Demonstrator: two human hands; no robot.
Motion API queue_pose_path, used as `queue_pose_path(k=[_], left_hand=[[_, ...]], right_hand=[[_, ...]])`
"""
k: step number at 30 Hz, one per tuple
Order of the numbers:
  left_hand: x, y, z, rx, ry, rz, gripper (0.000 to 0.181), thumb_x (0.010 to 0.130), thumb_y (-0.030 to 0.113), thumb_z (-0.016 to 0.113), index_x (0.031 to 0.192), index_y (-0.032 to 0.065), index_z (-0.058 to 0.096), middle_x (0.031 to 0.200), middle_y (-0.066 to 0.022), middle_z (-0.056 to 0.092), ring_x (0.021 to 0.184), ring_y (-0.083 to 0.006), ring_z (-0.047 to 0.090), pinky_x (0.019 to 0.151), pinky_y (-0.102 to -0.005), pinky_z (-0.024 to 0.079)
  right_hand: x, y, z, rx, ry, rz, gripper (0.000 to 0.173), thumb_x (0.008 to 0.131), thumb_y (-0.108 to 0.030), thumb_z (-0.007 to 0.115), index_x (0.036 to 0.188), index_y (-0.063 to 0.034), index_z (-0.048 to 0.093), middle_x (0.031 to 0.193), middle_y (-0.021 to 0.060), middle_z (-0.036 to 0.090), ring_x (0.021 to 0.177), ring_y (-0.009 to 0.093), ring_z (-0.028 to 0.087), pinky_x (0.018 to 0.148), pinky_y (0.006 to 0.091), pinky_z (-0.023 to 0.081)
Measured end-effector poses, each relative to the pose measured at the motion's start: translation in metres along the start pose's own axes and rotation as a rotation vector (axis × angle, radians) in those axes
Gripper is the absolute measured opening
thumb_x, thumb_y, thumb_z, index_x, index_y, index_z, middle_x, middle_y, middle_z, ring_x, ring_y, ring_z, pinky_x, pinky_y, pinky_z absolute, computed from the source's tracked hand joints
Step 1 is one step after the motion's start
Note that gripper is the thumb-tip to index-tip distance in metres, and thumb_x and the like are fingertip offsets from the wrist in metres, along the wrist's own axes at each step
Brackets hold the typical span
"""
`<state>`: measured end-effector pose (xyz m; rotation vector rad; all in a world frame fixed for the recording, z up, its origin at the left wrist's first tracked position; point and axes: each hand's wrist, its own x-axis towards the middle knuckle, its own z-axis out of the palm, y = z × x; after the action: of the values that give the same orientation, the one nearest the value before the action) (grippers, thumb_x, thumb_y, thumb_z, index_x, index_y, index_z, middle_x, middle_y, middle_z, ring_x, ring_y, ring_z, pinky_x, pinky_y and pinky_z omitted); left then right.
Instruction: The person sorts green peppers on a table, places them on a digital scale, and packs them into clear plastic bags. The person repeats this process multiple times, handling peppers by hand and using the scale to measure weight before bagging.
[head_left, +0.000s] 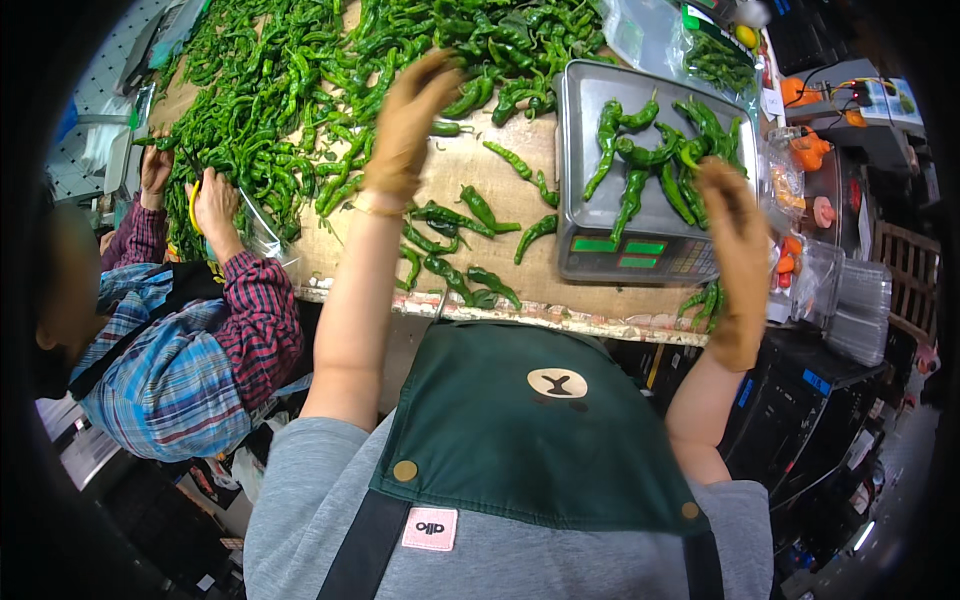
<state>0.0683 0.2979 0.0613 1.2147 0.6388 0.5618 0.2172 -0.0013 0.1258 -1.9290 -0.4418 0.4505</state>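
My left hand (412, 124), in a tan glove and blurred, hovers at the near side of a broad pile of green peppers (285, 97). Its fingers are extended and nothing shows in them. Over the right rim of a digital weighing scale (581, 180) is my right hand (731, 217), also gloved and blurred. Its fingertips are beside several green peppers (634, 154) on the metal pan. Whether they grip one cannot be made out. Loose peppers (480, 210) lie on the brown tabletop (480, 161) between my hands.
At the left, another person's hand (217, 206) holds yellow-handled scissors (195, 206); their other hand (156, 169) has a pepper. A bag of peppers (716, 60) lies beyond the scale. Clear plastic trays (859, 311) are stacked at the right. The table's worn front edge (525, 315) is before my apron.
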Motion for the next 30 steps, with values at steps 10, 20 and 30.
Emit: queue_pose_path(k=[10,20,30], left_hand=[[-0.136,-0.100,-0.117,0.295,0.284,-0.232,0.025,0.094,0.008,0.055,0.115,-0.0024,0.061,0.105,-0.0099,0.066,0.091,-0.0162,0.064,0.083,-0.0259,0.051],[-0.090,-0.119,-0.066,1.395,-0.500,0.279,0.031,0.080,0.009,0.061,0.111,0.0100,0.063,0.100,-0.0103,0.061,0.096,-0.0289,0.058,0.086,-0.0415,0.046],[-0.101,-0.107,-0.045,0.787,-0.231,-0.131,0.021,0.081,0.016,0.065,0.099,0.0050,0.062,0.098,-0.0217,0.064,0.087,-0.0363,0.063,0.080,-0.0396,0.049]], right_hand=[[-0.029,0.103,0.231,-0.655,-0.442,-0.202,0.033,0.082,-0.017,0.065,0.107,0.0032,0.059,0.098,0.0239,0.062,0.091,0.039,0.062,0.081,0.0435,0.051],[-0.028,0.059,0.173,-0.144,-0.435,0.425,0.056,0.084,-0.033,0.069,0.124,0.0016,0.052,0.104,0.0159,0.065,0.086,0.021,0.063,0.072,0.0335,0.051],[-0.118,0.105,0.199,-0.692,-0.640,-0.072,0.034,0.073,-0.011,0.068,0.103,0.0016,0.059,0.101,0.0234,0.059,0.097,0.041,0.058,0.081,0.0452,0.050]])
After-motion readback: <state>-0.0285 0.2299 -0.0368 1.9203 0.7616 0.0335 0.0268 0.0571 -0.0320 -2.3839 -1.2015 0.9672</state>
